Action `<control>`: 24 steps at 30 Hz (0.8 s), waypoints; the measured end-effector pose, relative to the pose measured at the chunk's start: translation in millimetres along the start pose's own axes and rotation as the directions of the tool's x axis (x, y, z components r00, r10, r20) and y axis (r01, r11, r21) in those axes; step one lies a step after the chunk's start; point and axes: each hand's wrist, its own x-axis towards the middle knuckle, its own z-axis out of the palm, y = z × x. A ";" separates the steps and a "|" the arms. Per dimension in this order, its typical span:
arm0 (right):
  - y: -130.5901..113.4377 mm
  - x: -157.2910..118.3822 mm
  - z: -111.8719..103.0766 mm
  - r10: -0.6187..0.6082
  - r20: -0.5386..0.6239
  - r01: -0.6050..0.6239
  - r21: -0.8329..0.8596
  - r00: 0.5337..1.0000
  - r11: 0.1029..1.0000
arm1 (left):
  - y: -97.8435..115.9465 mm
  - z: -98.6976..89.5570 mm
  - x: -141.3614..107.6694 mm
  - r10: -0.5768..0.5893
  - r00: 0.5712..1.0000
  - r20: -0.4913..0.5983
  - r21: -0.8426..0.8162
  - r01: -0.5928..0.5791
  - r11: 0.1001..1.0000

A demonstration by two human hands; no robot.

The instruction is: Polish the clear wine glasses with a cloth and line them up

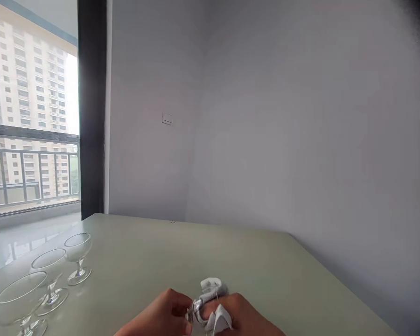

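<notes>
Low in the view, my left hand pinches a clear stemmed glass by what looks like its foot or stem, and the glass is tilted onto its side. My right hand grips a white cloth bunched against the glass, with part of the cloth sticking up above the fingers. Much of the bowl is hidden by the cloth and my right hand. Both hands are close together over the near part of the table.
Several clear stemmed glasses stand upright in a row along the table's left side, the farthest glass nearest the back. A grey wall rises behind the table. On the left is a window with a railing outside.
</notes>
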 end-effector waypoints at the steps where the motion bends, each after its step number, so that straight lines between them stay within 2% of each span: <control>1: -3.0 0.8 -4.7 -0.023 0.037 0.023 -0.003 0.999 1.000 | 0.1 0.8 0.4 0.001 1.000 0.017 -0.061 0.000 0.998; 3: -6.7 6.6 -10.3 -0.092 0.093 0.089 0.030 0.991 0.996 | -0.4 1.4 1.4 0.013 1.000 0.019 -0.133 -0.011 0.991; 6: -1.1 19.4 -12.3 -0.201 0.098 0.191 0.103 0.975 0.976 | -2.1 1.8 2.5 -0.009 1.000 0.006 -0.212 0.010 0.977; 9: 16.1 29.4 -15.3 -0.288 0.062 0.270 0.206 0.956 0.940 | -4.8 2.0 2.7 -0.020 1.000 -0.004 -0.260 0.018 0.965; 11: 27.9 32.9 -21.4 -0.274 -0.027 0.273 0.229 0.961 0.934 | -8.0 1.8 3.9 -0.014 1.000 -0.017 -0.304 0.009 0.953; 13: 35.9 33.8 -29.3 -0.254 -0.200 0.277 0.097 0.946 0.956 | -12.3 1.5 7.1 -0.007 0.997 -0.079 -0.390 -0.024 0.921; 14: 38.2 33.6 -32.9 -0.273 -0.303 0.275 -0.038 0.913 0.961 | -14.5 1.5 9.5 -0.004 0.991 -0.131 -0.439 -0.055 0.897; 16: 40.0 32.3 -36.8 -0.364 -0.469 0.229 -0.320 0.805 0.919 | -18.3 2.5 15.0 -0.004 0.966 -0.260 -0.516 -0.136 0.846; 17: 39.6 31.4 -36.0 -0.400 -0.520 0.197 -0.402 0.754 0.894 | -19.6 3.7 17.5 -0.010 0.949 -0.314 -0.537 -0.169 0.827; 19: 36.4 29.1 -27.1 -0.414 -0.605 0.187 -0.403 0.680 0.896 | -20.8 8.2 21.6 -0.035 0.926 -0.375 -0.569 -0.200 0.798; 21: 30.8 27.2 -7.5 -0.376 -0.671 0.255 -0.277 0.639 0.927 | -21.2 15.6 23.9 -0.065 0.926 -0.373 -0.624 -0.198 0.756; 24: 21.8 27.8 34.4 -0.264 -0.708 0.264 -0.112 0.655 0.958 | -22.8 30.6 25.2 -0.071 0.933 -0.353 -0.661 -0.195 0.725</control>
